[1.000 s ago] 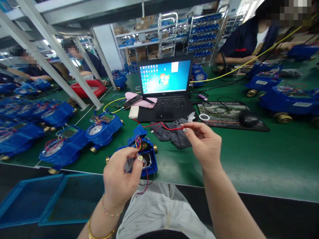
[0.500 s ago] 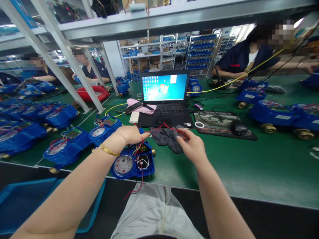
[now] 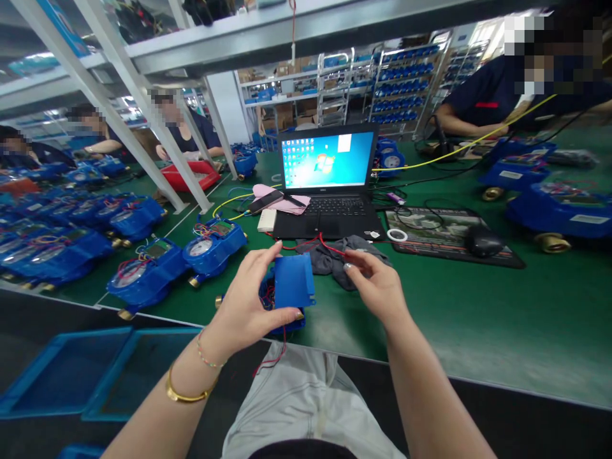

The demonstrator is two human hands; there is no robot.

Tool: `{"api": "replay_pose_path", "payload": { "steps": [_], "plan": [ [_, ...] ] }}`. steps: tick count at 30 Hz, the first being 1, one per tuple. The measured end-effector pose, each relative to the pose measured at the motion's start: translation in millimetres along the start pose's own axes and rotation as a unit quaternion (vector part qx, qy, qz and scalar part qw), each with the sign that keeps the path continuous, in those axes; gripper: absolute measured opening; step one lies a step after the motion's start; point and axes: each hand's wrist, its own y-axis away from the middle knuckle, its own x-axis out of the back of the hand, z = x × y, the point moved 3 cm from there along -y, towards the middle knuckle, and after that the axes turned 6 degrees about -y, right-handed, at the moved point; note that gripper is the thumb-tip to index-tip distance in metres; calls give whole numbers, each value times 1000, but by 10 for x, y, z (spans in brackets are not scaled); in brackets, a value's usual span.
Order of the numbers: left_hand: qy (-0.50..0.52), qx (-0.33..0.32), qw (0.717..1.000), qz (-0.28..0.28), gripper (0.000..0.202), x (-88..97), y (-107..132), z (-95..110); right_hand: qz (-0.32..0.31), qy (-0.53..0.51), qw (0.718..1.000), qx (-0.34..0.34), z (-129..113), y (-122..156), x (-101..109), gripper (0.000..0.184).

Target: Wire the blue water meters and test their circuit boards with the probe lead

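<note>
"What is the left hand [image 3: 243, 303] doing now?"

"It has a flat blue lid [image 3: 293, 280] between its thumb and fingers. The lid is tipped up over the open blue meter [image 3: 295, 323]."

"Was it doing that before?"

"No. Half a second ago that hand was farther up, by the thin wires at the top of the meter, and its arm lay across the left side. I could see the round dial then. Now the hand and the lid hide it."

"Where is the meter?"

"On the green table [image 3: 459, 319], near the front edge, right in front of the person. It has not gone anywhere. You can see a bit of its box under the lid, and a brass end [image 3: 218, 301] poking out on the left."

"And the right hand [image 3: 377, 284]?"

"Its thumb and finger look pinched on the red wire [image 3: 329, 246], just like before. The hand is over the gray cloth [image 3: 329, 264]."

"Where does the wire go?"

"It bends up by the front of the laptop [image 3: 329, 220], then goes down toward the left hand. I can't tell where it ends."

"Anything else the same?"

"Yes, a red tail of wire [image 3: 275, 361] hangs over the table's edge, like it did before."
</note>
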Motion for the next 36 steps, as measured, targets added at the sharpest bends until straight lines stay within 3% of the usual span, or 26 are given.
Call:
{"api": "replay_pose_path", "payload": {
  "steps": [5,8,11,14,17,21,24,28,32,36],
  "plan": [
    [-41,-21,999,28,88,-145,167,68,-32,-16,999,-18,28,123,-30,39],
    [46,6,997,55,76,-162,233,7,-22,-24,999,-1,-114,237,-50,39],
    [180,52,978,91,59,-157,313,-74,-80,-44,993,70,-404,365,-160,41],
    [242,67,962,105,53,-166,388,-111,-165,-53,972,161,-706,470,-318,65],
    [236,59,966,84,53,-212,452,-142,-206,-50,950,229,-896,502,-439,77],
    [174,87,978,73,54,-290,507,-241,-220,-32,942,250,-946,497,-489,69],
    [147,109,980,78,50,-286,473,-238,-189,-35,957,215,-908,493,-440,52],
    [143,149,977,56,41,-224,358,-124,-128,-95,984,80,-802,472,-373,35],
    [129,193,971,49,36,-196,276,-80,-101,-117,987,-45,-685,463,-392,42],
    [186,190,962,58,35,-199,238,-103,-95,-122,984,-88,-638,471,-416,44]
  ]
}}
